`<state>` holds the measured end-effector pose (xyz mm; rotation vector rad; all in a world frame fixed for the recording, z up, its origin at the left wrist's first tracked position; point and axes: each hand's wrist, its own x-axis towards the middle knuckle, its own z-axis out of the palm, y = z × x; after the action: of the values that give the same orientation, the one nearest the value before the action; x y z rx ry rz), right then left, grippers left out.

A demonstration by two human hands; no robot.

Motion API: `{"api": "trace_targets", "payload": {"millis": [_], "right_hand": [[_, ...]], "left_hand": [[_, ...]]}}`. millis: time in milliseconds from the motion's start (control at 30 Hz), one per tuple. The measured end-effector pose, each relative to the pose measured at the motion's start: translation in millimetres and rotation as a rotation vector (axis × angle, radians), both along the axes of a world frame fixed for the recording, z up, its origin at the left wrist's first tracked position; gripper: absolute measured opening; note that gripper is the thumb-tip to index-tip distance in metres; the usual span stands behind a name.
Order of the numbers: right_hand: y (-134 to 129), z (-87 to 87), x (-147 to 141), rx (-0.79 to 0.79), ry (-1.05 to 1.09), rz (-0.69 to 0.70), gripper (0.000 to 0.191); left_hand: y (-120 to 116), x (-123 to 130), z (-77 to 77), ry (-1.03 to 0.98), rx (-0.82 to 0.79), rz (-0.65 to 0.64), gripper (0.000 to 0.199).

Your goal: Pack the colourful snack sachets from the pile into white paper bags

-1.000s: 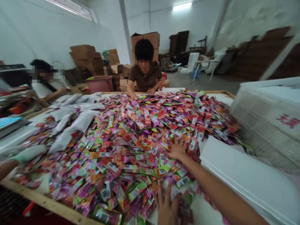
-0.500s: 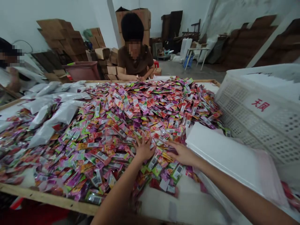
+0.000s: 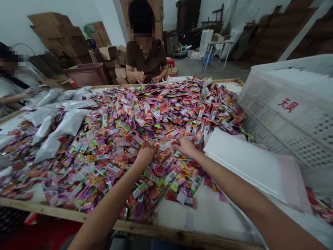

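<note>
At the far left a person's forearm (image 3: 13,98) reaches toward silver pouches (image 3: 61,121) lying on the left part of the table (image 3: 182,215). Right of them spreads the heap of sachets (image 3: 145,118), a wide, loose drift of small bright packets covering most of the tabletop from the near wooden rim to the far edge.

The left hand (image 3: 144,155) is sunk knuckles-up into the near middle of the heap, fingers curled down among the packets; whether it actually grips any I cannot tell. Just to its right the right hand (image 3: 185,146) lies on the heap with fingers bent over a few sachets, apparently gathering them; a firm hold is not visible.

The sachets look light, thin, glossy and slippery, likely to slide off each other, so a scoop or a pinch at a flat sealed edge should serve best.

Across the table a person in brown (image 3: 147,59) handles packets. Right of the hands lies a white sheet stack (image 3: 247,163), and beyond it a white crate (image 3: 291,118) walls off the right side, crowding the right arm.
</note>
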<state>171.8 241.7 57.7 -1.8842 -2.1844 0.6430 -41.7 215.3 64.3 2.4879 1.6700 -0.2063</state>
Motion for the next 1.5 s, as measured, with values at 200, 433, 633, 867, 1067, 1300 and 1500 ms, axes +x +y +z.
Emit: {"api": "trace_targets", "payload": {"millis": [200, 433, 633, 867, 1067, 1300, 1500], "right_hand": [[-1.9, -21.3, 9.2, -0.148, 0.034, 0.016, 0.016], [-0.6, 18.8, 56.4, 0.217, 0.04, 0.085, 0.03], [-13.7, 3.0, 22.6, 0.067, -0.294, 0.479, 0.024], [-2.4, 3.1, 22.6, 0.025, -0.311, 0.389, 0.019], [10.0, 22.4, 47.5, 0.156, -0.09, -0.015, 0.032], [16.6, -12.3, 4.5, -0.081, -0.239, -0.177, 0.03], [11.4, -6.6, 5.3, -0.042, -0.185, -0.045, 0.026]], "left_hand": [[-6.4, 4.2, -7.2, 0.011, -0.063, -0.081, 0.028], [3.7, -5.3, 13.4, -0.414, 0.114, 0.168, 0.036], [5.1, 30.9, -16.0, -0.106, -0.077, 0.143, 0.031], [13.1, 27.9, -28.4, -0.137, -0.064, 0.113, 0.021], [14.3, 3.2, -4.4, -0.784, 0.245, 0.397, 0.03], [-37.9, 33.8, -3.5, -0.186, -0.073, 0.505, 0.047], [-31.8, 30.5, -23.0, -0.36, -0.047, 0.37, 0.034]]}}
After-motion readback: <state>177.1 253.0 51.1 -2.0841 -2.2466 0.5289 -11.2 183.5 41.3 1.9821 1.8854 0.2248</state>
